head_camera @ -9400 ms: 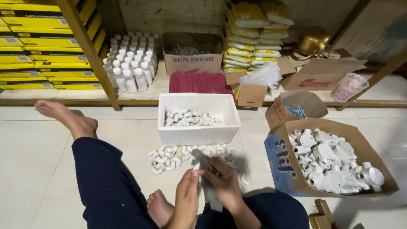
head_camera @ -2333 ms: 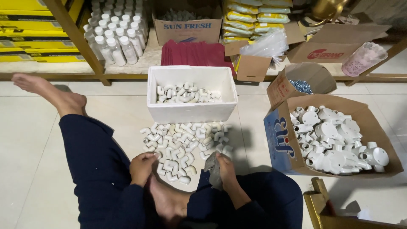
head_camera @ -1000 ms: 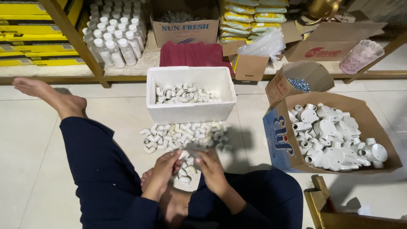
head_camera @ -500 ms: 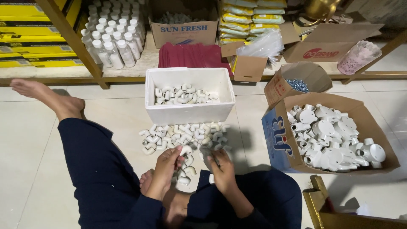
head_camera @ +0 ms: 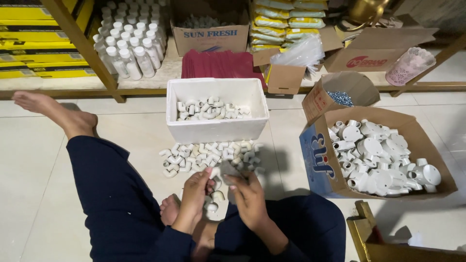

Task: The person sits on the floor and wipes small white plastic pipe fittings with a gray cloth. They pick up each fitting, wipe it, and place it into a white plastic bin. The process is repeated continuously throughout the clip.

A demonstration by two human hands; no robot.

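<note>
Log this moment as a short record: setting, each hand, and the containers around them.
setting: person seated on a tiled floor before low shelves
left hand: grips a white pipe elbow
right hand: presses a grey cloth against the elbow
loose pile: white elbows on the floor
foam box: partly filled with elbows
cardboard box: round white junction fittings
small carton: screws

Bare floor (head_camera: 34, 184) lies open leftward — foam box (head_camera: 217, 130) and fittings carton (head_camera: 320, 167) hem the front and right.
</note>
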